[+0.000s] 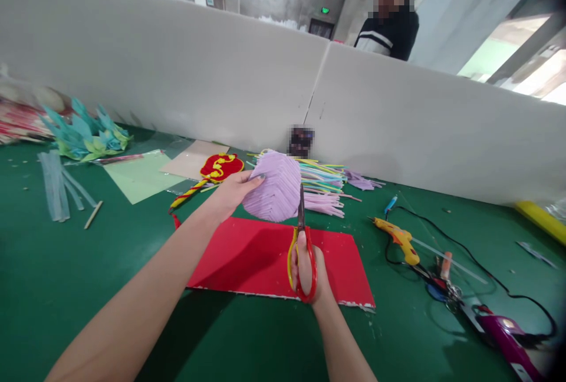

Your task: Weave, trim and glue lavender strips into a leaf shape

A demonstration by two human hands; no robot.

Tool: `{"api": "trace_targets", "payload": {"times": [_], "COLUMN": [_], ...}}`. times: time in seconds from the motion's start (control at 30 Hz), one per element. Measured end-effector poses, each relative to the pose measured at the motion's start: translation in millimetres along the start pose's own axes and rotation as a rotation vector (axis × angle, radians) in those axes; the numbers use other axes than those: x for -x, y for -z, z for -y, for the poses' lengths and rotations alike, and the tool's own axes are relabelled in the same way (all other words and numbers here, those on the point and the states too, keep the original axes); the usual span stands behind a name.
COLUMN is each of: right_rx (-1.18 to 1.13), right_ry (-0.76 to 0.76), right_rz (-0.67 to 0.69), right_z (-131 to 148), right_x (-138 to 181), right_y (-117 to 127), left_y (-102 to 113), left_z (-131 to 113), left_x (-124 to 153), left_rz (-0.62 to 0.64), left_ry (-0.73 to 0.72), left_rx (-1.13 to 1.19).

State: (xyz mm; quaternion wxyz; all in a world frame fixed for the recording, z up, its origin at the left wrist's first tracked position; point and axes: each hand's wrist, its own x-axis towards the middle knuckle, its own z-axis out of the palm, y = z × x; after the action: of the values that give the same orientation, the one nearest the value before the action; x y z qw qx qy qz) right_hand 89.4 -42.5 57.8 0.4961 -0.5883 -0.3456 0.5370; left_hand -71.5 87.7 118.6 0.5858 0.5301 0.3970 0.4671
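My left hand [241, 190] is closed on the left edge of a rounded lilac piece [274, 190] made of slanting strips that meet in a chevron. Scissors [302, 252] with red and yellow handles are in my right hand [316, 276], fingers through the loops. Their blades point up, beside the right edge of the lilac piece; whether they touch it I cannot tell. Below both hands lies a red board [247, 258] with a worn white front edge. Behind the lilac piece, pastel fuzzy stems [325, 178] are bundled on the table.
A red and yellow fan-shaped ornament [221, 168] lies left of my left hand, near green paper [139, 178] and teal paper-like flowers [88, 134]. On the right are a yellow glue gun [398, 239], its cord and a purple-handled tool [508, 335]. A white partition [198, 75] borders the green table; a person [389, 28] is behind it.
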Motion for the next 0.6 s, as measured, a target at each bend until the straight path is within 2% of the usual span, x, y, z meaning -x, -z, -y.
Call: {"api": "trace_targets", "payload": {"times": [0.13,0.33,0.47,0.6], "right_rx": [-0.026,-0.109,-0.16,-0.186], "right_ry": [0.008,-0.037,0.042,0.055], "right_rz": [-0.008,-0.137,-0.206,-0.238], "right_z": [-1,-4,-3,-3], "right_x": [-2,-16,-22,-23], "right_y": [0,12,18,18], "left_y": [-1,-5,-11,-19], "left_z": [-3,1,14,15], "left_x": [1,-1,-5,-6], "left_rz": [-0.004,-0.043,-0.001,0.094], "left_ry": [0.022,0.139,0.257,0.301], "left_rx": [0.042,0.253,0.362,0.405]}}
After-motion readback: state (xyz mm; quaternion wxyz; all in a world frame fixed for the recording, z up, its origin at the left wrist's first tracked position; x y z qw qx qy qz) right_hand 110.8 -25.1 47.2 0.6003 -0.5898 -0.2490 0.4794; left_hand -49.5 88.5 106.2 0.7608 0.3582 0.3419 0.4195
